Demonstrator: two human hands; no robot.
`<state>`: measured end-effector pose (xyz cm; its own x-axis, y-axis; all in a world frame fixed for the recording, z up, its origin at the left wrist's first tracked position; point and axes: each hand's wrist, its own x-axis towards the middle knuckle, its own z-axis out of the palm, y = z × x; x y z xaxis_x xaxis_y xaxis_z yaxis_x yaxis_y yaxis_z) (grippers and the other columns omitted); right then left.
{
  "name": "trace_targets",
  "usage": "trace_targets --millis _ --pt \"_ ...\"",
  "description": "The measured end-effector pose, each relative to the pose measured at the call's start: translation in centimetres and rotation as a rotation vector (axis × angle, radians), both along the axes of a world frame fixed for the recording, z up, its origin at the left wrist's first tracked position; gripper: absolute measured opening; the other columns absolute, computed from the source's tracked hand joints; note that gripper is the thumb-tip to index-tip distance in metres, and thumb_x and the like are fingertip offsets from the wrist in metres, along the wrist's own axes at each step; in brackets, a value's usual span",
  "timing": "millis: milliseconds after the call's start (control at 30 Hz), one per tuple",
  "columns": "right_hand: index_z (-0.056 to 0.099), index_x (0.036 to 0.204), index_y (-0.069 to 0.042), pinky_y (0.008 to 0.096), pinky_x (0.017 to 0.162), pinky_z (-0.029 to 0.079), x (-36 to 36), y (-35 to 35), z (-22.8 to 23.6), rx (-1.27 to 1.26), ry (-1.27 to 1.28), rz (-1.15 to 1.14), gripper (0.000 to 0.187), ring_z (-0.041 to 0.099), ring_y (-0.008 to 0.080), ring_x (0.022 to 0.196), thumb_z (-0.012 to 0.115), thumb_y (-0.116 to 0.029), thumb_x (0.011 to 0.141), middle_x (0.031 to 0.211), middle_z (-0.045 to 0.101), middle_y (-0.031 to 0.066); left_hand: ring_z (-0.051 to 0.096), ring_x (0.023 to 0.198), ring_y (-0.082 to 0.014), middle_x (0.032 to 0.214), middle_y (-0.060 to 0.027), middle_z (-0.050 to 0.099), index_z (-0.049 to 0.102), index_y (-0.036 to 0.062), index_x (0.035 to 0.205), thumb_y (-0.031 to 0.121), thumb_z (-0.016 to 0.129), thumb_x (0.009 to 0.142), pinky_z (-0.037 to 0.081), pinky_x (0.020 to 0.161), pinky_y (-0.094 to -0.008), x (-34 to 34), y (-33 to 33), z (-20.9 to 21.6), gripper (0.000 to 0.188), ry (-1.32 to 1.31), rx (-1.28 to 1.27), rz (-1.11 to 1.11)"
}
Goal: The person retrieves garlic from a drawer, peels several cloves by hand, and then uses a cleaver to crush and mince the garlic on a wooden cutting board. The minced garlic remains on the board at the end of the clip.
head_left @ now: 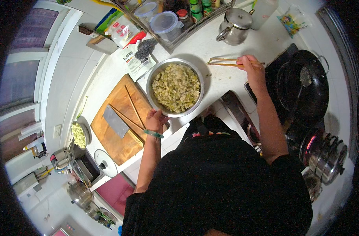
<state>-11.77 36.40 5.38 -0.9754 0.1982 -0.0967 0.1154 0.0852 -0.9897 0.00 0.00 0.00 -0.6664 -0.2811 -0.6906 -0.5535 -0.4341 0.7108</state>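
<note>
bowl (150,89) might tip off bench's (222,80) front edge if left hand (154,120), gripping it, slips; right hand (251,67) clasps chopsticks (228,65).

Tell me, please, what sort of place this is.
It is a kitchen, probably in a home: a black wok, a cleaver on a wooden board, and a metal bowl of chopped food.
</note>
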Motion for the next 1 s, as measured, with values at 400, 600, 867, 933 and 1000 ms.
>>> trace_targets --millis 400,600,867,933,1000 --pt "0.057 0.090 0.004 0.0260 0.073 0.052 0.9 0.2 2.3 -0.021 0.032 0.016 0.031 0.062 0.0184 0.080 0.046 -0.025 0.090 0.091 0.061 0.0119 0.052 0.055 -0.0183 0.063 -0.0032 0.048 0.044 0.0111 0.085 0.003 0.052 0.084 0.053 0.055 -0.0381 0.2 0.0 0.3 0.011 0.025 0.091 0.086" --pt "0.055 0.093 0.000 0.0275 0.079 0.050 4.0 -3.0 8.4 -0.221 -0.035 0.190 0.026 0.060 0.0200 0.088 0.044 -0.023 0.093 0.100 0.057 0.0131 0.055 0.061 -0.0174 0.072 -0.0015 0.051 0.046 0.0123 0.085 0.009 0.053 0.085 0.053 0.058 -0.0366 0.6 -0.6 -0.6 0.009 0.053 0.132 -0.018" --pt "0.058 0.093 0.001 0.0263 0.077 0.049 4.0 -4.7 8.3 -0.040 -0.011 0.219 0.023 0.061 0.0172 0.087 0.047 -0.019 0.090 0.095 0.060 0.0106 0.060 0.074 -0.0197 0.080 -0.0047 0.057 0.048 0.0105 0.087 0.005 0.049 0.085 0.054 0.065 -0.0375 1.1 -1.0 -0.6 0.005 0.062 0.166 -0.049" --pt "0.058 0.092 0.001 0.0274 0.076 0.049 3.5 -6.4 7.2 0.095 -0.012 0.262 0.021 0.060 0.0153 0.085 0.050 -0.018 0.088 0.088 0.062 0.0098 0.060 0.074 -0.0201 0.081 -0.0056 0.057 0.048 0.0095 0.089 0.004 0.048 0.085 0.054 0.065 -0.0371 1.2 -1.1 -0.7 0.007 0.075 0.167 -0.063" --pt "0.058 0.090 0.002 0.0289 0.075 0.049 3.1 -8.4 4.1 -0.004 -0.054 0.244 0.020 0.060 0.0154 0.083 0.050 -0.017 0.088 0.086 0.063 0.0092 0.060 0.075 -0.0202 0.083 -0.0063 0.058 0.049 0.0081 0.091 0.002 0.047 0.084 0.054 0.065 -0.0360 1.3 -1.3 -1.3 0.010 0.097 0.197 -0.063"
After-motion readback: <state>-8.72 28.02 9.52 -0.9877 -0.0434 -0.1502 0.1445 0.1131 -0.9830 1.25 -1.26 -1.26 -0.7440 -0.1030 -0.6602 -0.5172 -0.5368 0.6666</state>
